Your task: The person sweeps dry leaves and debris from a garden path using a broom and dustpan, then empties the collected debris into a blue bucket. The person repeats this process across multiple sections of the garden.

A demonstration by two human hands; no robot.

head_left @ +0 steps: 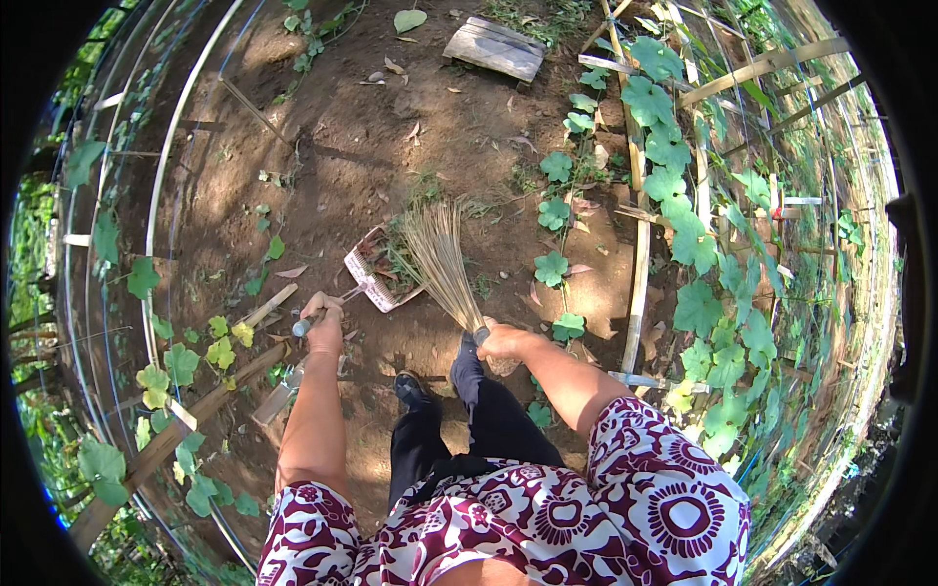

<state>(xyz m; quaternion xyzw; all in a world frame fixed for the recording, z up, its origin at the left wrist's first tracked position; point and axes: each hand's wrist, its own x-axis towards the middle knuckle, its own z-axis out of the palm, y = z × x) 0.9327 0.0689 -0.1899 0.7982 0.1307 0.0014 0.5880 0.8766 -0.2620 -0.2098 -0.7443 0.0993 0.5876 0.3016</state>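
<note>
My left hand is wrapped round the grey handle of a pinkish dustpan, whose slotted pan rests on the bare soil with dry leaves in and against it. In my right hand is a stick broom, gripped at its bound end. The broom's splayed tips point away from me and touch the ground just right of the dustpan, beside some green weeds.
Leafy vines climb a bamboo trellis on the right. More vines and a wooden pole line the left. A wooden plank seat stands at the far end. Dry leaves lie scattered over the soil.
</note>
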